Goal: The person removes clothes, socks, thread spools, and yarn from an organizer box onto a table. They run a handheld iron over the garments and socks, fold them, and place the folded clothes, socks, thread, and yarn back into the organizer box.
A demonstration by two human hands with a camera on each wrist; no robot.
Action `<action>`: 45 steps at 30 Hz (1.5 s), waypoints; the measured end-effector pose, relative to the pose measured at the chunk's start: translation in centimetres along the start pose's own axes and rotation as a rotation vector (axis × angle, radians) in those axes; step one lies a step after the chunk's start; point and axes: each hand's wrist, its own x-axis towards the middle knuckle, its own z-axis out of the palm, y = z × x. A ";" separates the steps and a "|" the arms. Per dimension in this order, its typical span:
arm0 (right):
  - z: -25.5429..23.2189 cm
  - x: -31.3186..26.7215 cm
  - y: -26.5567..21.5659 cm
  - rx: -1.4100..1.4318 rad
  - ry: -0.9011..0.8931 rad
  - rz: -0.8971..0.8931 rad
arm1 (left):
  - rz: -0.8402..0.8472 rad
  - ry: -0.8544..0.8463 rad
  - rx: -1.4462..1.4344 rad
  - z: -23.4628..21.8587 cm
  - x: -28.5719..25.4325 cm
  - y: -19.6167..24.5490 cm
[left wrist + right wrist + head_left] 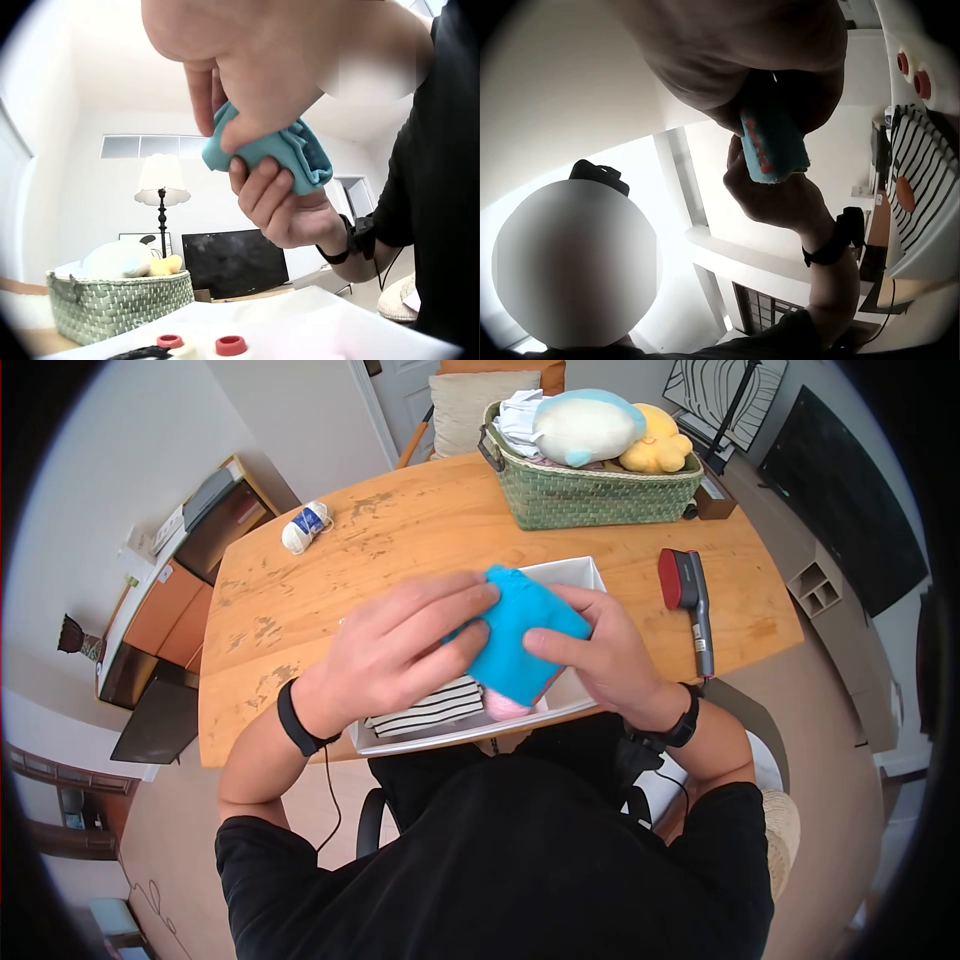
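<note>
A folded bright-blue cloth [525, 635] is held up in both hands over a white box [575, 572]. My left hand [395, 645] pinches its left side between thumb and fingers. The right hand [615, 655] grips the opposite side, thumb flat on the face towards me. Red marks [757, 146] run along one end of the cloth in the right wrist view. Below, inside the box, lie a black-and-white striped cloth [430, 710] with an orange patch [905, 193] and a round pink thing [505, 706]. Two pale pieces with red tops [230, 346] show there too.
On the wooden table [270, 600], a white yarn skein [306, 527] with a blue band lies far left. A green woven basket [600, 500] holding plush toys [590, 428] stands at the back. A red-and-grey handheld device [690, 600] lies to the right.
</note>
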 end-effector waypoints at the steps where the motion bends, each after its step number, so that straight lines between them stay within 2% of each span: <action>1: -0.5 0.0 -0.5 -0.001 0.003 0.001 | -0.024 -0.094 0.004 0.1 0.0 -0.5; 2: -0.8 -0.1 -1.2 -0.251 0.045 -0.066 | -0.049 -0.187 0.007 0.2 0.0 -0.7; 3: -1.2 -0.1 -1.9 -0.500 0.087 -0.132 | -0.048 -0.186 0.002 0.2 0.2 -0.4; 4: -1.8 0.0 -2.4 -0.500 0.090 -0.130 | -0.271 -0.136 -0.237 0.0 0.7 0.1; 5: -2.4 0.1 -3.0 -0.708 0.000 -0.109 | -0.494 -0.084 -0.475 0.0 1.1 0.5; 6: -2.8 0.3 -3.5 -0.914 -0.093 -0.086 | -0.582 -0.023 -0.560 0.6 1.5 0.9; 7: -2.8 0.6 -4.0 -0.915 -0.092 -0.082 | -0.583 -0.021 -0.563 1.1 1.8 1.0; 9: -2.5 0.9 -5.1 -1.155 -0.219 -0.075 | -0.684 -0.394 -0.541 2.0 2.4 0.6; 10: -2.0 0.8 -5.8 -1.153 -0.217 -0.066 | -0.685 -0.395 -0.550 2.5 2.6 0.6; 12: -1.3 0.7 -7.0 -1.100 -0.060 -0.044 | -0.869 -0.427 -0.592 3.4 3.2 0.3; 13: -1.7 0.7 -6.4 -1.101 -0.053 -0.041 | -0.959 -0.442 -0.610 3.7 3.3 0.3; 14: -2.4 0.8 -5.4 -0.919 0.016 -0.164 | -0.983 -0.335 -0.714 4.2 3.0 0.2; 15: -2.8 0.8 -4.9 -0.736 0.083 -0.283 | -0.980 -0.335 -0.721 5.0 2.5 0.3; 16: -3.2 0.6 -4.9 -0.738 0.086 -0.278 | -1.045 -0.283 -0.819 5.6 2.2 0.4; 17: -3.5 0.3 -5.0 -0.760 0.051 -0.196 | -1.111 -0.230 -0.916 6.0 2.0 0.5; 18: -3.8 0.0 -4.9 -0.778 0.014 -0.115 | -1.113 -0.233 -0.921 6.0 1.8 0.7; 20: -4.3 -0.4 -4.8 -0.806 0.017 -0.093 | -0.995 -0.406 -0.803 5.5 2.3 1.3; 21: -4.6 -0.5 -4.7 -0.837 0.018 -0.075 | -0.995 -0.408 -0.805 5.3 2.1 1.5; 22: -5.0 -0.5 -4.8 -0.835 0.019 -0.073 | -0.953 -0.368 -0.739 5.0 1.7 1.6; 24: -6.3 0.1 -5.0 -1.135 -0.063 0.140 | -0.911 -0.330 -0.678 4.1 1.2 1.6; 28: -8.8 1.7 0.3 -1.187 -0.107 0.191 | -0.977 -0.305 -0.615 1.6 -0.2 1.6; 30: -9.2 2.5 2.0 -1.348 -0.236 0.249 | -1.007 -0.283 -0.594 0.6 -0.9 1.8; 34: -10.1 3.9 5.0 -1.359 -0.380 0.380 | -1.045 -0.197 -0.576 -0.5 -2.4 2.5; 36: -10.2 4.2 5.7 -1.332 -0.441 0.516 | -1.057 -0.191 -0.580 -0.9 -2.9 2.7; 39: -10.3 4.0 6.3 -1.414 -0.468 0.476 | -1.069 -0.189 -0.576 -1.0 -3.5 2.9; 43: -8.2 3.7 3.9 -1.602 -0.437 0.496 | -1.086 -0.246 -0.588 -1.3 -4.2 2.7; 45: -9.3 3.4 5.0 -1.568 -0.463 0.326 | -1.096 -0.245 -0.593 -1.4 -4.5 2.4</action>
